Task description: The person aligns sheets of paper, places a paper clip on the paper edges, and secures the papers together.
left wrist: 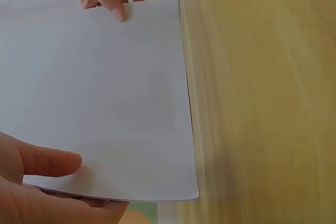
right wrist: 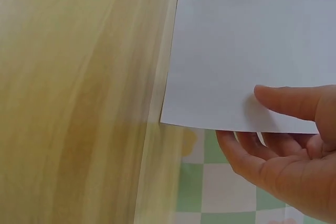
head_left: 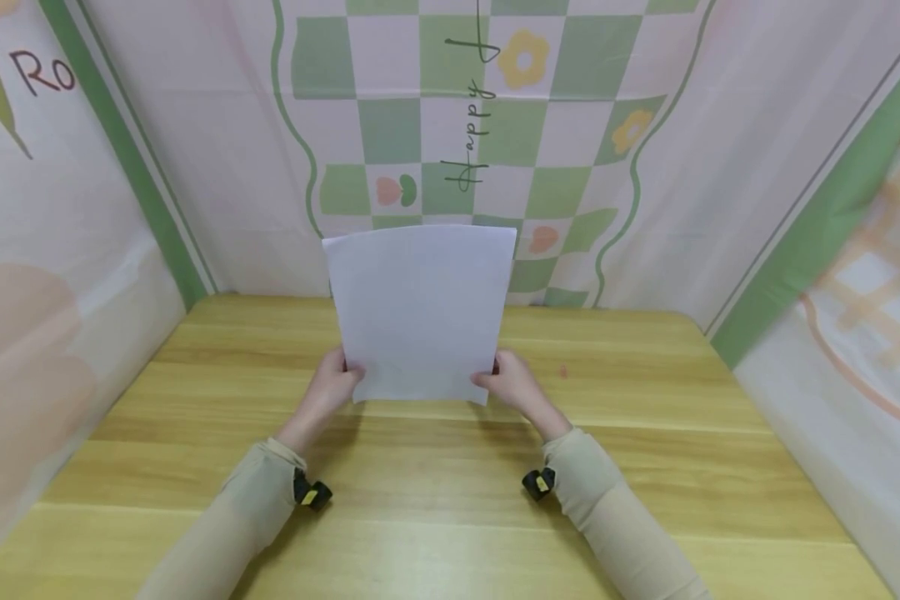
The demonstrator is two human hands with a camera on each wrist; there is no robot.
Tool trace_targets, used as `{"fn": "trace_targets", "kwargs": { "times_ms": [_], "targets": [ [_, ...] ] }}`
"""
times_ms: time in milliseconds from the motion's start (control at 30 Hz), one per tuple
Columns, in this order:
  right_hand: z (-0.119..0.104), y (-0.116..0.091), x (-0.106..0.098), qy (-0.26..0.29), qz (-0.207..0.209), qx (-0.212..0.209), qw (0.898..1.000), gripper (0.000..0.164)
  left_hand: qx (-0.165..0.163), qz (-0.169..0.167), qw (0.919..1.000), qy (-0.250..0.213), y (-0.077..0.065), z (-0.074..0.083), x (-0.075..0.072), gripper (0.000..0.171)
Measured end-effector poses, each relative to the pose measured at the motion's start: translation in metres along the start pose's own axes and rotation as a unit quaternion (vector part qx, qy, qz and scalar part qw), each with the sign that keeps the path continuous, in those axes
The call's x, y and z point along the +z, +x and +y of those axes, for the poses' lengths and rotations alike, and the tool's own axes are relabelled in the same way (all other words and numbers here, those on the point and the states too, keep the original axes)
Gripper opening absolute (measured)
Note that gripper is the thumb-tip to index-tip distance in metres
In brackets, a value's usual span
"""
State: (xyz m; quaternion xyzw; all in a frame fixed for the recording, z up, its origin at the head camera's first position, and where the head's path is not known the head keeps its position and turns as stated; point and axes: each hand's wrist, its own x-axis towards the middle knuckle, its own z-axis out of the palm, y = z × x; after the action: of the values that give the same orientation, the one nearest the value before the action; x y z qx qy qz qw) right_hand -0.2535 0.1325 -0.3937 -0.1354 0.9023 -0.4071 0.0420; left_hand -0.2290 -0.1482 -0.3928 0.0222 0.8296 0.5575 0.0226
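Between both hands, a blank white sheet of paper (head_left: pixel 423 312) is held up, tilted, over the table; its top edge bows slightly. My left hand (head_left: pixel 335 382) pinches the lower left side, thumb on the near face and fingers behind. On the opposite side my right hand (head_left: pixel 512 382) pinches the lower right edge in the same way. In the left wrist view the left thumb (left wrist: pixel 52 162) lies along the paper (left wrist: pixel 105 87) near its corner. From the right wrist, the right hand (right wrist: pixel 294 140) has its fingers partly hidden beneath the paper (right wrist: pixel 236 51).
A wooden table (head_left: pixel 427 500) lies below the hands. Behind it hangs a curtain (head_left: pixel 390 133) with green and white checks, flowers and lettering, and printed cloth covers both sides. Small black cameras (head_left: pixel 313 495) are strapped at the wrists.
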Motion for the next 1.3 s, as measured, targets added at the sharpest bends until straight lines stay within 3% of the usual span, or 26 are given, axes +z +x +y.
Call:
{"fn": "trace_targets", "kwargs": {
  "times_ms": [300,633,900,1300],
  "targets": [
    [-0.003,0.001,0.000,0.050,0.036,-0.014,0.998,0.045,0.006,0.007,0.9985,-0.054,0.000,0.003,0.000,0.050],
    [-0.006,0.003,0.004,0.151,0.076,-0.049,0.984,0.043,0.021,0.019,0.9967,-0.076,0.000,0.005,0.001,0.049],
    [-0.010,0.004,0.010,0.191,0.104,-0.047,0.975,0.037,0.014,0.026,0.9943,-0.103,0.001,0.006,0.006,0.046],
    [-0.017,0.002,0.013,0.236,0.114,-0.028,0.965,0.036,-0.005,0.040,0.9896,-0.138,-0.001,0.012,0.009,0.046]
  ]
}}
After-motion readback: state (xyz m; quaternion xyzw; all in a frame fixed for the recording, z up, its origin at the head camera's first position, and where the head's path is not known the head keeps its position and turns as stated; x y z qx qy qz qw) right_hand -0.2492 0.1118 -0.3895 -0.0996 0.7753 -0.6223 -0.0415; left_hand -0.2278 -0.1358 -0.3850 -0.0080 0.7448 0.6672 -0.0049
